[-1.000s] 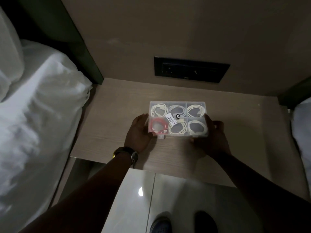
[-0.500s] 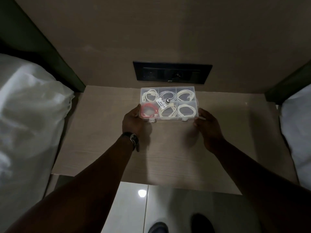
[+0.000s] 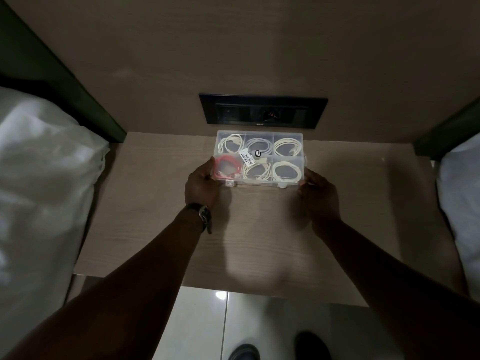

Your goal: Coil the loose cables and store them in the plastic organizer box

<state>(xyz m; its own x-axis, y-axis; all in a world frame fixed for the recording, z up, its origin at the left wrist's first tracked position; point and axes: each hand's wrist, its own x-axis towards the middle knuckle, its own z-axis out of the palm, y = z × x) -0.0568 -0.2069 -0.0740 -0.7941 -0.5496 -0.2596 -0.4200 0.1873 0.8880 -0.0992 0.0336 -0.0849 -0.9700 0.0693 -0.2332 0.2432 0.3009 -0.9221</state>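
The plastic organizer box is seen closed at the far edge of the counter, its back side close against the wall just beneath the dark socket panel. Its long axis runs left to right, square across the person's reach, with two latches on the near side facing the body. Six compartments are filled: white coiled cables in five, and a red coiled cable in the near-left one, under the clear lid. The left hand is curled against the near-left corner, fingers laid on the short end; the right hand is set at the near-right corner, fingertips touching the wall of the box. Both hands are equally near, one at each end, and the box lies straight ahead of them. The storing is judged complete; any last move would be a release, each hand being drawn back along its own side.
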